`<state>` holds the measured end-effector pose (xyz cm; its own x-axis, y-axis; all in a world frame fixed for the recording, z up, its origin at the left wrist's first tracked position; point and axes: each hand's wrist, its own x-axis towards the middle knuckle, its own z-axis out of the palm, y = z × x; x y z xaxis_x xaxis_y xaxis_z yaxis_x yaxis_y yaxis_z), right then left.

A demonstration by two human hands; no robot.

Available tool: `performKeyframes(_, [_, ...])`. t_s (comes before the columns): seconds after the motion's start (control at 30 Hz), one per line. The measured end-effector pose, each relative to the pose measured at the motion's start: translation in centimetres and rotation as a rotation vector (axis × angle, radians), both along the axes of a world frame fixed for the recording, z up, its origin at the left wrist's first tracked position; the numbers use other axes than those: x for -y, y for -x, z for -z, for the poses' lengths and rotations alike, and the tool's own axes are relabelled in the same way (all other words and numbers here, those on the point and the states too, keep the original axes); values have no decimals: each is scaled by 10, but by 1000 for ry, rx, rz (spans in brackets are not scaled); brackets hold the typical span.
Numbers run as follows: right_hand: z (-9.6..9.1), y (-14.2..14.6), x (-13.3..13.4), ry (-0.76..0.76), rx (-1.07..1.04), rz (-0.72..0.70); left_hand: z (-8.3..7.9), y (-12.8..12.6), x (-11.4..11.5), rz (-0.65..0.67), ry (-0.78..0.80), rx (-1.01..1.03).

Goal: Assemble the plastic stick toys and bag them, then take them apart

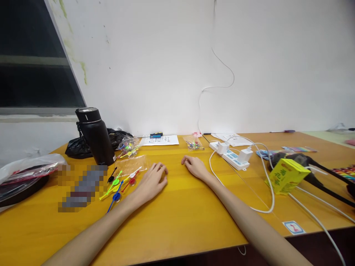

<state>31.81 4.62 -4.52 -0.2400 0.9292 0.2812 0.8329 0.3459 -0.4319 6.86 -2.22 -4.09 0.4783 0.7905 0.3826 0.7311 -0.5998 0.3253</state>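
Note:
My left hand [152,181] rests on the yellow-brown table with its fingers apart and nothing in them. Just left of it lie several plastic arrow spinners with round hubs, among them a blue spinner [116,197], a green spinner [115,181], a red spinner [132,181] and a black spinner [111,178]. A flat clear plastic bag [133,165] is spread beyond the spinners, close to my left fingers. Across a gap, my right hand [196,167] lies on the table with its fingers curled in; no object shows in it.
A black flask [95,136] stands at the left. Bagged spinners [129,147] and another bag of them [193,143] lie near the wall. White cables loop from a power strip [230,157] towards a yellow box [288,175]. Behind lie a screwdriver [155,135] and a paper sheet [170,140].

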Motion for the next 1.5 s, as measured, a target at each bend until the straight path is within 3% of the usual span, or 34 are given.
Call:
performKeyframes(0.23, [1,0,-2,1,-4,-3,10,1,-2,-21,-3,49])
performKeyframes(0.5, [1,-1,-2,12,-12,-1,9,2,-1,0,78,54])
performKeyframes(1.1, [0,1,-1,15,-17,12,18,2,-1,-76,44,27])
performKeyframes(1.5, [2,0,-1,1,2,0,15,2,-2,-188,108,244])
